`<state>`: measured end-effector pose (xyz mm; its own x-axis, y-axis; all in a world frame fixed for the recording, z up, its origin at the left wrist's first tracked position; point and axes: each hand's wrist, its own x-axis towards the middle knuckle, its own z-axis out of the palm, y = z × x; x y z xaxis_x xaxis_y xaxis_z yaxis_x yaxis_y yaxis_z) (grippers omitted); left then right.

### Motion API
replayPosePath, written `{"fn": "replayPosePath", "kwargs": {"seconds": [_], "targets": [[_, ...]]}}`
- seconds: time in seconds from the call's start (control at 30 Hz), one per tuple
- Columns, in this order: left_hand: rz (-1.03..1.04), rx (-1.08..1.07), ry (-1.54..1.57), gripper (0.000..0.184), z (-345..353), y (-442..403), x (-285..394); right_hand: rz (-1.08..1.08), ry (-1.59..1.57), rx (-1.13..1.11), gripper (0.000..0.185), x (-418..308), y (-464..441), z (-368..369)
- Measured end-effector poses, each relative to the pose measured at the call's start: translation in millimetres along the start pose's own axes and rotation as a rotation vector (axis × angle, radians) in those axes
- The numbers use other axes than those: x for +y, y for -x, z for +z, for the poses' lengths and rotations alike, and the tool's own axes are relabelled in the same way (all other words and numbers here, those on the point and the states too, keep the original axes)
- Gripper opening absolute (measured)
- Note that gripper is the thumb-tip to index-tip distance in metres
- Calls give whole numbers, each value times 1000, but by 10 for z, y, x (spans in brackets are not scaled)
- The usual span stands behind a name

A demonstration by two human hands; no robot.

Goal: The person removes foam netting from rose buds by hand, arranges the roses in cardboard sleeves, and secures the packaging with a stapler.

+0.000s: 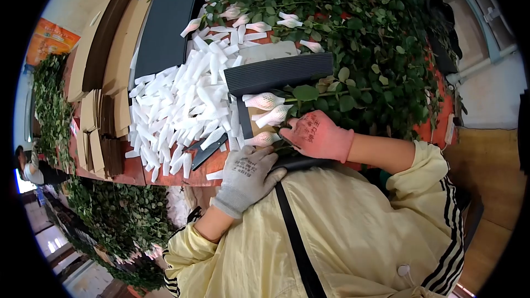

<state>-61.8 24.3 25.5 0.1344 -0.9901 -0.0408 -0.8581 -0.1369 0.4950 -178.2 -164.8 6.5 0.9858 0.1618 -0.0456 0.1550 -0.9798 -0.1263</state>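
Note:
My left hand (pixel 244 179), in a grey glove, rests at the table's front edge, just below a net-sleeved rose bud (pixel 263 139). Its fingers are bent together, and what lies under them is hidden. My right hand (pixel 314 134), in a pink glove, is closed beside the buds, near their stems; anything inside its grip cannot be made out. Two more sleeved buds (pixel 265 100) lie above, on cardboard, below a black corrugated sheet (pixel 281 73). Left of the hands spreads a heap of white foam net sleeves (pixel 190 88), with a dark-handled tool (pixel 208 152) at its lower edge.
Leafy rose stems (pixel 375 49) cover the right and back of the red table (pixel 141 172). Flat cardboard stacks (pixel 102 47) and a dark panel (pixel 171 22) stand at the left. More foliage (pixel 118 215) lies lower left. A person (pixel 34 171) is at the far left.

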Motion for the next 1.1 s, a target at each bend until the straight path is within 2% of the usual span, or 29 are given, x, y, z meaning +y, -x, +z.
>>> {"fn": "replayPosePath", "kwargs": {"seconds": [0.03, 0.1, 0.13, 0.2, 0.23, 0.3, 0.43, 0.5, 0.6, 0.67, 0.73, 0.93, 0.97, 1.03, 1.07, 1.1], "targets": [[11, 18, 2, 40, 10, 8, -5, -5, -5, 0, 22, 0, 2, 54], [21, 32, 3, 39, 19, 29, -2, 2, 36, 260, 23, 14, 9, 208], [9, 20, -8, 39, 21, 28, 7, 4, 34, 259, 23, -1, -3, 145], [5, 2, -16, 39, 6, 5, 18, 50, 28, -186, 29, -36, -31, -43], [-11, -41, -21, 40, -15, 1, 26, 58, 25, -187, 29, -27, -2, -15], [-26, -90, -25, 41, -16, 3, 21, -38, 170, -11, 34, -11, 64, 71], [-23, -109, 5, 42, -36, 4, 1, -68, 117, -115, 34, 39, 0, 116], [-18, -139, 14, 42, -48, -3, -20, -127, 162, 62, 35, 50, 15, 104], [42, -143, 72, 41, -29, 11, -159, -128, 138, -5, 34, 5, -23, 36], [127, -37, 238, 41, -35, 10, -254, -111, 123, -15, 33, 20, -30, 17], [94, -25, 154, 40, -106, 29, -165, -98, 102, -129, 32, 24, -47, 45], [24, -123, 61, 39, -120, 1, -121, -94, 90, 120, 32, 47, -17, 142], [35, -129, 51, 38, -120, -3, -119, -97, 89, 116, 32, 22, -13, 153], [45, -138, 38, 38, -139, -12, -121, -3, 61, -123, 27, -30, -41, 174], [57, -132, 49, 37, -153, -16, -124, -2, 58, -121, 27, -14, -45, 216], [71, -125, 58, 37, -165, -24, -127, -33, 85, 0, 26, 20, -43, 277]]}}
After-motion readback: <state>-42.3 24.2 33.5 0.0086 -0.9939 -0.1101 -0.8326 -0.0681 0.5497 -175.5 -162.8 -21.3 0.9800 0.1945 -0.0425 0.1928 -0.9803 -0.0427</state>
